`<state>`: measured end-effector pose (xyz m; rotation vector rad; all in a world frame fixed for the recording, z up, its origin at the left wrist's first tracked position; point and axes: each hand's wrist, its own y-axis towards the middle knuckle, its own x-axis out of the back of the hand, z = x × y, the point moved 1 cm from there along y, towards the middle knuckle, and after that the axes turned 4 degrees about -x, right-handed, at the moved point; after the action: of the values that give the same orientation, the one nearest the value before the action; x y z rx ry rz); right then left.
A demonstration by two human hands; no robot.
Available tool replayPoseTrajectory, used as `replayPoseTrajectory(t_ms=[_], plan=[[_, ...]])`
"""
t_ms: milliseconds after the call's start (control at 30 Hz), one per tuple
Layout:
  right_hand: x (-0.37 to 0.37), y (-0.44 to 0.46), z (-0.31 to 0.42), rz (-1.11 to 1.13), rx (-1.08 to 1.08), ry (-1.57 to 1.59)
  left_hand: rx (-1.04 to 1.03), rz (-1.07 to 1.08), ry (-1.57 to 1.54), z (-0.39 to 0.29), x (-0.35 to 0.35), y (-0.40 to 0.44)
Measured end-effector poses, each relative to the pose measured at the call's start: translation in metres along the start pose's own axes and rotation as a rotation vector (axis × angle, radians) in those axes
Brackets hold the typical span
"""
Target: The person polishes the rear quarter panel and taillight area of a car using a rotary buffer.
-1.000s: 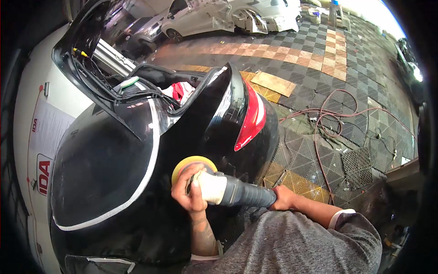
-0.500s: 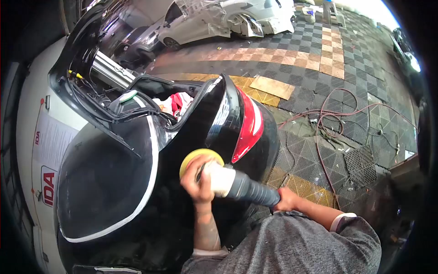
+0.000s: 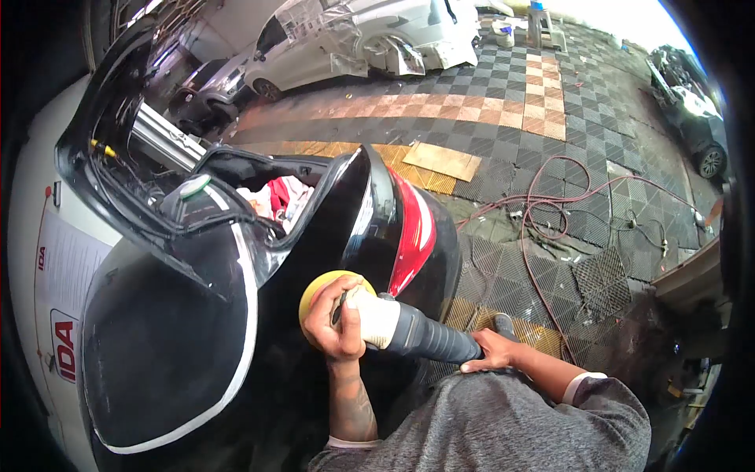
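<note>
A polisher (image 3: 429,337) with a white head, a dark ribbed handle and a yellow round pad (image 3: 314,293) is against the black car's rear side panel (image 3: 287,377), left of the red tail light (image 3: 414,236). My left hand (image 3: 334,318) is wrapped round the polisher's head, over the pad. At the rear end of the handle, my right hand (image 3: 491,350) grips it near my body. White tape (image 3: 250,346) borders the dark side window (image 3: 169,346). The pad's working face is hidden against the panel.
Red and white cloths (image 3: 279,197) lie in the open trunk, beside a round green-white pad (image 3: 195,186). A red hose (image 3: 535,275) loops over the tiled floor. A flat board (image 3: 442,160) lies behind the car. A white car (image 3: 322,47) stands beyond.
The polisher, held in both hands, has shifted slightly over the panel. The camera view has turned, and a shoe now shows beside my right hand.
</note>
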<state>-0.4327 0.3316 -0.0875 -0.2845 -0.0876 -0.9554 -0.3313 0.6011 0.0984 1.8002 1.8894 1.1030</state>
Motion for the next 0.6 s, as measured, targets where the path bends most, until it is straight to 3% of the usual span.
replayPoseTrajectory(t_ms=[33, 133, 267, 333, 400, 467, 600], plan=[[0.003, 0.003, -0.016, -0.061, 0.154, 0.024, 0.02, 0.016, -0.052, 0.006, -0.01, 0.008], [0.026, 0.017, -0.051, -0.037, -0.006, 0.044, 0.042, 0.05, -0.086, 0.019, -0.041, 0.033], [0.071, 0.03, -0.063, -0.11, 0.07, 0.06, 0.011, 0.091, -0.063, 0.032, -0.087, 0.07], [0.1, 0.041, -0.07, -0.04, 0.023, 0.049, 0.098, 0.042, -0.112, 0.038, -0.104, 0.077], [0.124, 0.048, -0.066, -0.011, 0.075, -0.146, 0.088, -0.014, -0.001, 0.031, -0.105, 0.074], [0.143, 0.053, -0.051, 0.064, 0.037, -0.097, 0.037, -0.072, 0.079, 0.042, -0.093, 0.053], [0.176, 0.065, -0.038, 0.212, -0.005, -0.225, 0.028, -0.206, 0.011, 0.031, -0.11, 0.053]])
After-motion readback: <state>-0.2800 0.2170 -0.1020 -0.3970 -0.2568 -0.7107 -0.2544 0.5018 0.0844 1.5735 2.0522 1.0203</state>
